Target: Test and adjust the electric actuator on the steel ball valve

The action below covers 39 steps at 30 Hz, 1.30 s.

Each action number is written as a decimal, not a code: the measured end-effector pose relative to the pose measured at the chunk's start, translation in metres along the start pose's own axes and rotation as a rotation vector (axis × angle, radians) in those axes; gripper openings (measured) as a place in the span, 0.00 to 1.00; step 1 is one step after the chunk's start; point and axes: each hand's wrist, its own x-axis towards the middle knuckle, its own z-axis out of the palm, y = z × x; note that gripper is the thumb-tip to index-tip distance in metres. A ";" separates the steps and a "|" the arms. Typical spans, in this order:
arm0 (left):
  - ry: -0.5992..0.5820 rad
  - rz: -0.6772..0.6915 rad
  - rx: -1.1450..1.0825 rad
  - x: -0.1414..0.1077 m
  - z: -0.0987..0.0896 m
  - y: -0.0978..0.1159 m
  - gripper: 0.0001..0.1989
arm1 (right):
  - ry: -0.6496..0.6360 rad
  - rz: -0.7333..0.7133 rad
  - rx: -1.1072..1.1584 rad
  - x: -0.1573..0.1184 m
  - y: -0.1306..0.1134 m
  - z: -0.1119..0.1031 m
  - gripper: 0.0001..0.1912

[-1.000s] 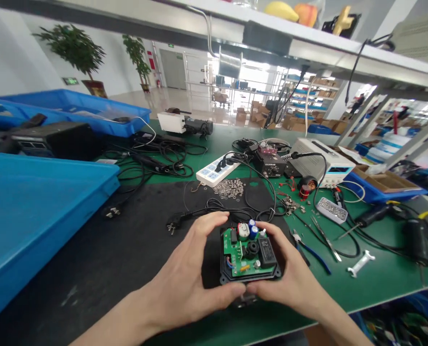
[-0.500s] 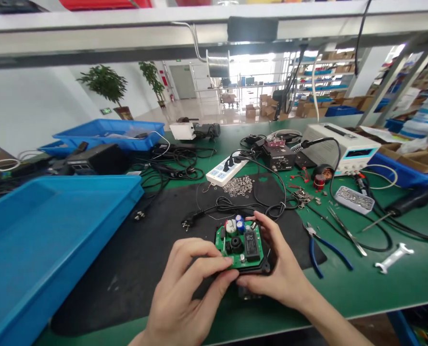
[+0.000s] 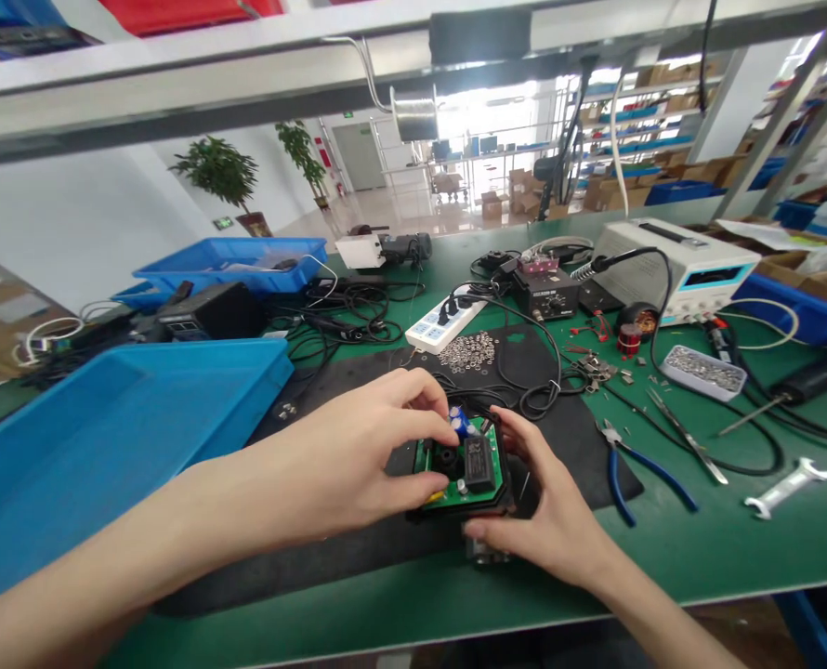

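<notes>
A green circuit board (image 3: 447,494) with blue capacitors (image 3: 459,421) and a black block component (image 3: 479,463) sits in a black housing (image 3: 503,504), held above the front edge of the black mat. My right hand (image 3: 549,502) grips the housing from the right, thumb low at the front and fingers at the far right side. My left hand (image 3: 392,441) reaches over the board's left part, its fingers and thumb closed on the board's left side. Its fingertips hide part of the components there.
A blue tray (image 3: 177,390) lies left. Washers (image 3: 467,351), a power strip (image 3: 445,321) and cables are behind. Blue-handled cutters (image 3: 619,465), tweezers (image 3: 685,435), a wrench (image 3: 788,488), a screw dish (image 3: 704,372) and a power supply (image 3: 671,265) stand right.
My left hand has moved from the board's front edge up over its left side. The board sits lower in the housing. The view has shifted and tilted slightly.
</notes>
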 end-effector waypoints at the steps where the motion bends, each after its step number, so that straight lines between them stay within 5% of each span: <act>1: -0.034 0.001 -0.007 0.004 0.000 0.002 0.10 | 0.009 -0.001 0.016 -0.001 0.001 -0.001 0.55; 12: -0.013 0.076 -0.106 0.025 0.005 0.012 0.05 | 0.023 -0.009 0.153 -0.003 0.005 -0.008 0.55; 20: -0.047 0.281 -0.031 0.033 -0.004 0.006 0.07 | 0.024 -0.017 0.138 -0.003 0.004 -0.009 0.54; 39: -0.064 0.297 0.068 0.039 -0.006 0.008 0.06 | 0.011 0.018 0.147 -0.003 0.002 -0.010 0.54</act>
